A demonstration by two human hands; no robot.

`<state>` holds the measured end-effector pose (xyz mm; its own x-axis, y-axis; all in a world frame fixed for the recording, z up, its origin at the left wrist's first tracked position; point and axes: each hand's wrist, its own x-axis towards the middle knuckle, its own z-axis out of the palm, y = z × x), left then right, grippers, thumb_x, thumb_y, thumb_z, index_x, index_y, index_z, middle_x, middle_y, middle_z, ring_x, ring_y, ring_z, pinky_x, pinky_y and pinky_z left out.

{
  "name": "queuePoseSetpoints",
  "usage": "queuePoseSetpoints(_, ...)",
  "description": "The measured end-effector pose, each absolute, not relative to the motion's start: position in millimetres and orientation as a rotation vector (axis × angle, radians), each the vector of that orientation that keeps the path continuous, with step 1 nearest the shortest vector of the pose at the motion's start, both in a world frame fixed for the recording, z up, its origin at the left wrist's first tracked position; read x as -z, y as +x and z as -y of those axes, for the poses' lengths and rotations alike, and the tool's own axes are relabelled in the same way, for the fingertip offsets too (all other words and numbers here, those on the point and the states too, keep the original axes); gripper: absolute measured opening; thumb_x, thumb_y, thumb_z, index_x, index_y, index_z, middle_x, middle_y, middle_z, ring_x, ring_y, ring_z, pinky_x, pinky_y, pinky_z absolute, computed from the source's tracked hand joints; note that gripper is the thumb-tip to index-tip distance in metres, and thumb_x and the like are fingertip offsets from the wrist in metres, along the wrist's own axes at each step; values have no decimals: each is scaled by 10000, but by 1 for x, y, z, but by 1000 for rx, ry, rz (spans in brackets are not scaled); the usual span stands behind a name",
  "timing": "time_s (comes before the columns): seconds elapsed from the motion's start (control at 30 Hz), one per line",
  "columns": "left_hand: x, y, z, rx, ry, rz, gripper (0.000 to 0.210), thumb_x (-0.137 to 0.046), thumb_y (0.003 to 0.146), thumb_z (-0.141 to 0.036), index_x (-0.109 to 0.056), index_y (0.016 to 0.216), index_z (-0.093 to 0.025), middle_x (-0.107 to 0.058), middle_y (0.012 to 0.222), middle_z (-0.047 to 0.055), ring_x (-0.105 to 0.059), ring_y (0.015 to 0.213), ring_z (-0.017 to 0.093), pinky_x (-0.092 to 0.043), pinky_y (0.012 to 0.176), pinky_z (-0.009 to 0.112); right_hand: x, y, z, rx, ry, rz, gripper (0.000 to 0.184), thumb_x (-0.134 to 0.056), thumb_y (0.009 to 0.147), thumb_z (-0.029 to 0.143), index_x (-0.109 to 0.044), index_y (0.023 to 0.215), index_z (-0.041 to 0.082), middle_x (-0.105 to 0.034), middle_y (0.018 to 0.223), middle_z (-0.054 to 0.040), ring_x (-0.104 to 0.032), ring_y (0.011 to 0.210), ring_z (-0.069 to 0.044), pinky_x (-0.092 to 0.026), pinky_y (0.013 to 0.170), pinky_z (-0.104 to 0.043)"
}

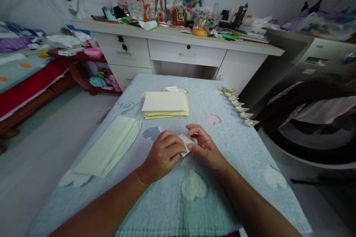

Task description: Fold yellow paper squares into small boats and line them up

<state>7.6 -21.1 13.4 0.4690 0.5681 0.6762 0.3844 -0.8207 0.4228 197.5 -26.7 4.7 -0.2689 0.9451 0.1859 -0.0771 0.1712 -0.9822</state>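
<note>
A small folded piece of cream paper [185,141] is held between my two hands above the middle of the table. My left hand [164,150] grips its left side, fingers curled over it. On the other side, my right hand [206,147] pinches the near right edge with the thumb, while its forefinger is raised and bent. Part of the paper is hidden by the fingers. Beyond my hands lies a stack of cream and yellow paper sheets [164,102]. Long pale green-white folded sheets [109,146] rest to the left.
Several small folded paper boats [241,109] line the table's right side, a patterned one at the far end. A blue cloth with hearts [222,192] covers the table. Behind stands a cluttered white desk [178,50]; a washing machine [311,59] is at right, a bed [27,92] at left.
</note>
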Motion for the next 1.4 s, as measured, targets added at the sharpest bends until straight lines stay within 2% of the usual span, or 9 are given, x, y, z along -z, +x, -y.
queuePoseSetpoints(0.13,-13,8,20,-1278,2344,-914,188,-559,769,-16,-603,814,-194,-617,785,8,-532,807,157,-451,729,297,-9,200,29,-1113,-919,1567,145,-647,831,358,-616,917,247,-474,1210,-56,-418,1202,-237,-270,1046,-388)
queuePoseSetpoints(0.27,-9,8,20,-1292,2202,-1037,192,-555,744,-28,-548,842,-193,-592,778,-8,-556,767,140,-461,699,267,-12,198,32,-969,-947,1708,177,-636,843,323,-653,1012,275,-496,1152,-63,-448,1149,-245,-315,1013,-410)
queuePoseSetpoints(0.43,-6,8,20,-1236,2150,-1053,348,-561,750,-34,-549,1053,-206,-580,869,-1,-569,772,124,-481,726,258,-10,196,32,-792,-965,1808,160,-596,872,258,-690,992,308,-550,1074,-55,-481,1070,-235,-363,943,-417)
queuePoseSetpoints(0.53,-9,9,20,-1238,2138,-1045,257,-560,766,-56,-611,968,-207,-553,953,27,-568,849,134,-485,766,263,-9,195,31,-736,-967,1819,155,-584,879,240,-692,969,304,-572,1024,-50,-500,1017,-223,-385,901,-402)
queuePoseSetpoints(0.6,-12,8,20,-1236,2109,-1035,158,-571,769,-78,-624,861,-194,-558,933,30,-567,901,151,-475,802,275,-10,194,31,-725,-973,1827,135,-580,879,239,-687,948,282,-579,999,-52,-508,996,-218,-395,882,-392)
queuePoseSetpoints(0.8,-11,9,17,-1067,1944,-1056,38,-590,804,-156,-591,769,-171,-576,736,-8,-548,716,119,-434,682,226,-10,191,30,-730,-997,1836,77,-579,875,244,-633,925,222,-589,907,-44,-519,942,-203,-399,854,-359)
queuePoseSetpoints(0.97,-12,9,17,-1020,1828,-1027,97,-601,826,-255,-631,841,-163,-586,750,0,-546,718,125,-437,687,226,-4,192,29,-873,-1049,1747,100,-560,896,284,-617,852,215,-582,809,-15,-535,829,-170,-407,790,-309)
queuePoseSetpoints(1.13,-4,6,14,-966,1675,-992,222,-550,870,-302,-673,1001,-171,-685,909,40,-617,842,167,-463,762,255,0,194,28,-1034,-1097,1605,125,-569,887,312,-618,854,202,-582,810,-8,-543,798,-157,-415,758,-282)
queuePoseSetpoints(1.4,0,11,8,-936,1584,-1038,223,-582,841,-317,-714,899,-147,-706,818,40,-621,751,163,-471,675,237,2,190,29,-970,-1054,1542,121,-578,855,256,-538,963,219,-545,881,-7,-519,861,-159,-414,811,-291)
